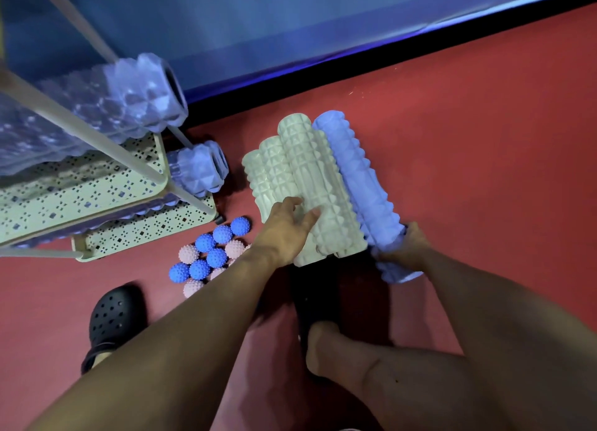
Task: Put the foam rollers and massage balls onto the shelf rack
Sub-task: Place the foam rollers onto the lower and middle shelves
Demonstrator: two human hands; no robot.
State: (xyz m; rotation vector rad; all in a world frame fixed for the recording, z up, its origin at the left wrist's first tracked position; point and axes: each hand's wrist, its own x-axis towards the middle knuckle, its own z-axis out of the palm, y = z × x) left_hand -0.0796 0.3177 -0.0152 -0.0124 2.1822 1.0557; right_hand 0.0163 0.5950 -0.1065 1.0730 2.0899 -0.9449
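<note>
Rack (97,185) holding lilac rollers (106,101), left hand (284,233) fingers relaxed on grey rollers (310,185), right hand (408,248) gripping lilac roller (358,178) end.

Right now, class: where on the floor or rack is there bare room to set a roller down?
The perforated rack shelf is bare below the purple roller. Red floor right of the blue roller is open. It is crowded between the spiky balls and the pale green rollers.
</note>
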